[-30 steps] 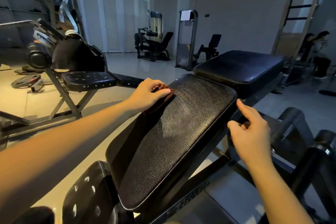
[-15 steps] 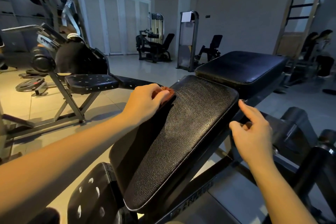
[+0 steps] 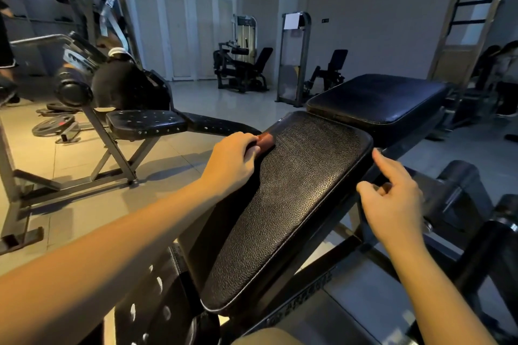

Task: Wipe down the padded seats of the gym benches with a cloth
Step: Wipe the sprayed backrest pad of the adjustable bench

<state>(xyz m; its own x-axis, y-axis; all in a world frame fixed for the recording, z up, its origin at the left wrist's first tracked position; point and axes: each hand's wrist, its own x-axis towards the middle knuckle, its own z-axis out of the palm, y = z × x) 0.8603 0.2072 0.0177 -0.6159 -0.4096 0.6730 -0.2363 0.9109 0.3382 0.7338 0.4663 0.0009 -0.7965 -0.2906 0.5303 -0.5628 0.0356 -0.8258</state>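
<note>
A black textured padded seat (image 3: 291,199) slopes down toward me in the middle of the view. My left hand (image 3: 232,161) grips a reddish-brown cloth (image 3: 265,140) against the pad's upper left edge; most of the cloth is hidden under the fingers. My right hand (image 3: 392,196) hovers beside the pad's right edge, index finger stretched out, the other fingers loosely curled, holding nothing. A second flat black pad (image 3: 378,98) sits just beyond the sloped one.
Another bench with a studded black seat (image 3: 145,122) stands to the left on a metal frame. Weight plates (image 3: 53,124) lie on the tiled floor behind it. Black foam rollers (image 3: 459,185) stick out at the right. Machines line the far wall.
My left hand has slid the cloth up along the pad's left edge toward its far corner. My right hand has barely moved.
</note>
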